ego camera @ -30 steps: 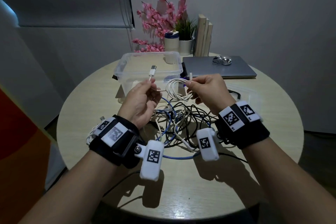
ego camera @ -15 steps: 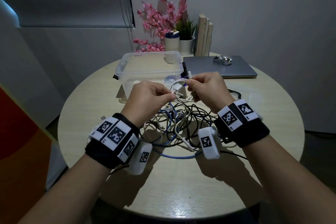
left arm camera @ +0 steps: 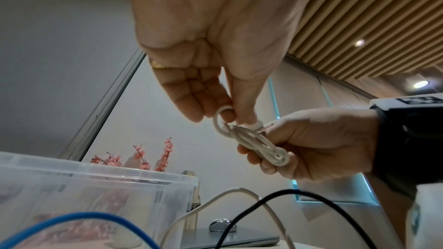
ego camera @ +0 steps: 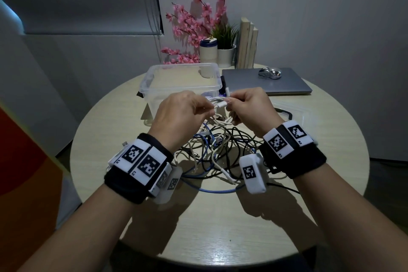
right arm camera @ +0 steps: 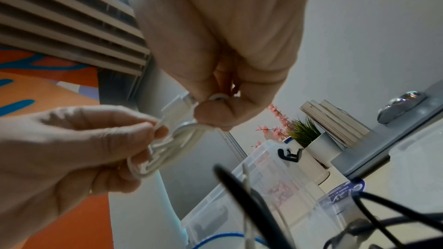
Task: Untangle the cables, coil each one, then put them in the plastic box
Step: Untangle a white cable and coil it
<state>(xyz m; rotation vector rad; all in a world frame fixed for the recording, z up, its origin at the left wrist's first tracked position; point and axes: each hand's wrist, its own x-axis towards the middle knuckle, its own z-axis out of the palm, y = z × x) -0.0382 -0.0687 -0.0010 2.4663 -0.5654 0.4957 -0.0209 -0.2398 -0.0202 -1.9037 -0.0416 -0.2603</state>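
A white cable (ego camera: 218, 104), wound into a small coil, is held up between both hands just in front of the clear plastic box (ego camera: 152, 77). My left hand (ego camera: 206, 109) pinches a loop at one end of the coil (left arm camera: 223, 122). My right hand (ego camera: 230, 104) grips the other end of the bundle (left arm camera: 263, 149), and its thumb and finger pinch the white connector (right arm camera: 178, 104). Under the hands, a tangle of black, blue and white cables (ego camera: 220, 152) lies on the round table (ego camera: 220, 227). The box looks empty from the head view.
A closed grey laptop (ego camera: 265, 84) with a silver mouse (ego camera: 269, 72) on it lies at the back right. Pink flowers (ego camera: 194, 22), a white cup (ego camera: 208, 52), a potted plant (ego camera: 225, 51) and upright books (ego camera: 247, 44) stand behind the box. The box lid (ego camera: 293, 112) lies at the right.
My left hand lowered the connector end and moved right to meet the right hand. Both hands now hold the white coil close together, and the left wrist has turned palm down.
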